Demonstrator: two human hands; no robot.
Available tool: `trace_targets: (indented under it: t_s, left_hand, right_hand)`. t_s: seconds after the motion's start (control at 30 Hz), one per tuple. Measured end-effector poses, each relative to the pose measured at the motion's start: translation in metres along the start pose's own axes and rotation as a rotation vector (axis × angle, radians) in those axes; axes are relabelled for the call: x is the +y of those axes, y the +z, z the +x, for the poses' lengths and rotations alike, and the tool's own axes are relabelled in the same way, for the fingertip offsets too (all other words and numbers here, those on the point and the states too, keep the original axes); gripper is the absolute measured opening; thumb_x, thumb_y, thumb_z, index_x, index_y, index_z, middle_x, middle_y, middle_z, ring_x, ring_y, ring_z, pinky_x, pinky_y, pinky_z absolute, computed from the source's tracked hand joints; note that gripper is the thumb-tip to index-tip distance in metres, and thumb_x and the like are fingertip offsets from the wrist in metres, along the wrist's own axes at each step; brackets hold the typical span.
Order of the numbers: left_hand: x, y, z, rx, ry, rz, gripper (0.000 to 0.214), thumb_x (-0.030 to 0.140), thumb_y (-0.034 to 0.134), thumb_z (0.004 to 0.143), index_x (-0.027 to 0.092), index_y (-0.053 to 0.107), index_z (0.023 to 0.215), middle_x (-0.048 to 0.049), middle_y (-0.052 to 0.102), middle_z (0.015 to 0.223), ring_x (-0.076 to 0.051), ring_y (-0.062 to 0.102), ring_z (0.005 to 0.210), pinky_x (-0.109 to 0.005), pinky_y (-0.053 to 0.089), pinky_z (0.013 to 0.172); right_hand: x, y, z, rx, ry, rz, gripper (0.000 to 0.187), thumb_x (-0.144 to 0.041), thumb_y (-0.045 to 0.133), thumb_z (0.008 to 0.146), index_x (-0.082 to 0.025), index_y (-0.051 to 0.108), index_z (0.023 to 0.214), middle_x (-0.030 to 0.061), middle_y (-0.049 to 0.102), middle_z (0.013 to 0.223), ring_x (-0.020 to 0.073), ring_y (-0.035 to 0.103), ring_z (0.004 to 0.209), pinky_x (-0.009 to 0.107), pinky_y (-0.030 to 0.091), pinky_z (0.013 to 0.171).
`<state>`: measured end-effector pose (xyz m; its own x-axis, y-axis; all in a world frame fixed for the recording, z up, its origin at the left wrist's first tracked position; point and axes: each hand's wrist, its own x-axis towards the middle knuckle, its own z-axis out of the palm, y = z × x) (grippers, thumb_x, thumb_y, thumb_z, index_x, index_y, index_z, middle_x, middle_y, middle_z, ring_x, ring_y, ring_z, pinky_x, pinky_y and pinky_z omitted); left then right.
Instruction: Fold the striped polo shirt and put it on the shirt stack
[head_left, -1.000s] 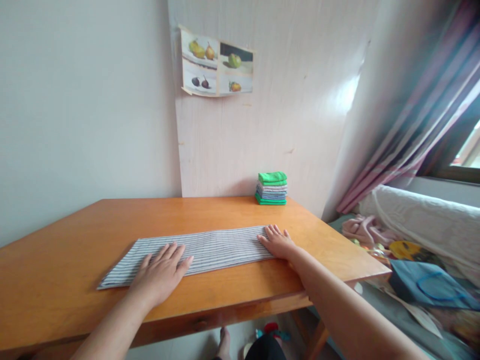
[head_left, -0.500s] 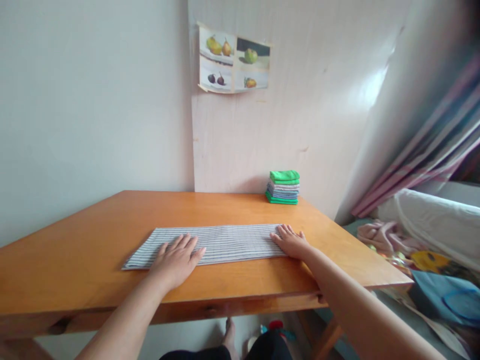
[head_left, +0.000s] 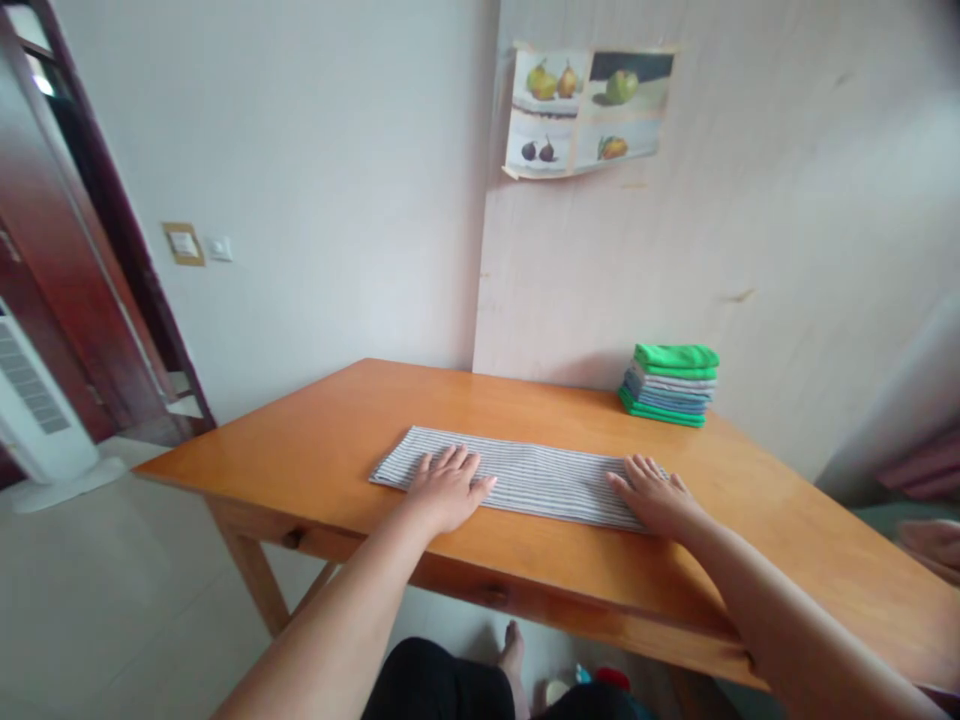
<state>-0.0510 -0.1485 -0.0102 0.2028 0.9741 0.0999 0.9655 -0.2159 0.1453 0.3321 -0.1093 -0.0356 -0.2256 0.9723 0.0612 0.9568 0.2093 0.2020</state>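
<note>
A long grey striped cloth [head_left: 529,477], folded into a narrow strip, lies flat on the orange wooden table [head_left: 315,450]. My left hand [head_left: 448,487] rests palm down on its left part with fingers spread. At the cloth's right end my right hand [head_left: 654,490] also lies flat, fingers stretched out. Neither hand grips anything.
A stack of folded cloths [head_left: 670,383], green on top, sits at the table's back by the wall. A fruit picture [head_left: 589,105] hangs above. A dark door frame [head_left: 97,250] and a white appliance [head_left: 34,410] stand at the left. My leg and foot [head_left: 512,655] show under the table.
The view has swung to the left, bringing the door and floor into sight. Both hands stay flat on the striped cloth, sitting closer together along it than before.
</note>
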Motion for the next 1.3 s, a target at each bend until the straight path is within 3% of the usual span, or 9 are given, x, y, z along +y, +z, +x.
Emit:
trace_targets:
  t_s: [0.13, 0.27, 0.4, 0.47, 0.57, 0.87, 1.17, 1.3]
  left_hand:
    - [0.000, 0.001, -0.001, 0.000, 0.001, -0.016, 0.078, 0.071, 0.011, 0.093, 0.025, 0.033, 0.153, -0.0066, 0.021, 0.162, -0.028, 0.014, 0.150, -0.054, 0.010, 0.118]
    - [0.000, 0.000, -0.002, -0.012, 0.013, -0.031, 0.081, 0.073, 0.010, 0.092, 0.025, 0.031, 0.153, -0.0072, 0.020, 0.162, -0.028, 0.012, 0.150, -0.056, 0.010, 0.118]
    - [0.000, 0.000, -0.003, -0.003, 0.018, -0.028, 0.083, 0.073, 0.009, 0.091, 0.023, 0.032, 0.153, -0.0079, 0.021, 0.162, -0.029, 0.013, 0.150, -0.057, 0.010, 0.118]
    - [0.001, 0.000, -0.004, 0.009, 0.017, -0.024, 0.083, 0.073, 0.008, 0.091, 0.023, 0.033, 0.152, -0.0081, 0.022, 0.162, -0.029, 0.014, 0.150, -0.057, 0.010, 0.118]
    - [0.001, 0.001, -0.004, 0.024, 0.014, -0.023, 0.083, 0.073, 0.008, 0.091, 0.023, 0.035, 0.152, -0.0081, 0.024, 0.161, -0.029, 0.016, 0.150, -0.056, 0.010, 0.118]
    - [-0.002, 0.004, -0.004, 0.041, 0.026, -0.043, 0.079, 0.072, 0.011, 0.092, 0.026, 0.035, 0.152, -0.0072, 0.025, 0.161, -0.029, 0.017, 0.149, -0.057, 0.009, 0.118]
    - [-0.003, 0.001, -0.006, 0.029, 0.022, -0.122, 0.077, 0.073, 0.019, 0.093, 0.025, 0.036, 0.151, -0.0085, 0.025, 0.161, -0.029, 0.015, 0.150, -0.057, 0.006, 0.118]
    - [-0.008, -0.004, -0.005, 0.040, 0.041, -0.248, 0.072, 0.070, 0.030, 0.093, 0.023, 0.044, 0.147, -0.0099, 0.033, 0.158, -0.029, 0.022, 0.148, -0.054, 0.013, 0.119]
  right_hand:
    - [-0.007, 0.000, 0.007, -0.044, -0.003, -0.008, 0.048, -0.036, 0.030, 0.098, -0.039, 0.048, 0.142, 0.0130, 0.037, 0.154, 0.0392, 0.028, 0.142, 0.072, 0.026, 0.101]
    - [-0.022, -0.013, 0.019, 0.019, -0.051, 0.010, 0.050, -0.033, 0.026, 0.099, -0.036, 0.046, 0.145, 0.0147, 0.034, 0.156, 0.0398, 0.026, 0.143, 0.071, 0.028, 0.102]
    - [-0.059, -0.039, 0.039, 0.097, -0.115, 0.222, 0.059, -0.047, 0.018, 0.100, -0.021, 0.041, 0.149, 0.0174, 0.033, 0.156, 0.0368, 0.022, 0.146, 0.062, 0.031, 0.107]
    - [-0.079, -0.052, 0.051, 0.097, -0.114, 0.362, 0.072, -0.056, 0.015, 0.099, -0.011, 0.038, 0.149, 0.0204, 0.034, 0.156, 0.0358, 0.021, 0.147, 0.056, 0.031, 0.111]
    - [-0.104, -0.061, 0.067, 0.079, -0.144, 0.451, 0.081, -0.062, 0.013, 0.097, -0.004, 0.034, 0.150, 0.0227, 0.031, 0.156, 0.0357, 0.018, 0.148, 0.053, 0.029, 0.114]
    - [-0.129, -0.031, 0.070, -0.009, -0.141, 0.383, 0.087, -0.070, 0.019, 0.094, -0.005, 0.028, 0.153, 0.0189, 0.026, 0.159, 0.0324, 0.015, 0.149, 0.051, 0.019, 0.118]
    - [-0.129, -0.039, 0.060, 0.082, -0.229, 0.384, 0.086, -0.070, 0.018, 0.095, -0.008, 0.029, 0.154, 0.0176, 0.026, 0.159, 0.0309, 0.015, 0.149, 0.053, 0.018, 0.118]
    - [-0.130, -0.035, 0.055, 0.089, -0.304, 0.365, 0.084, -0.070, 0.021, 0.094, -0.010, 0.032, 0.153, 0.0172, 0.029, 0.158, 0.0315, 0.021, 0.147, 0.054, 0.021, 0.117]
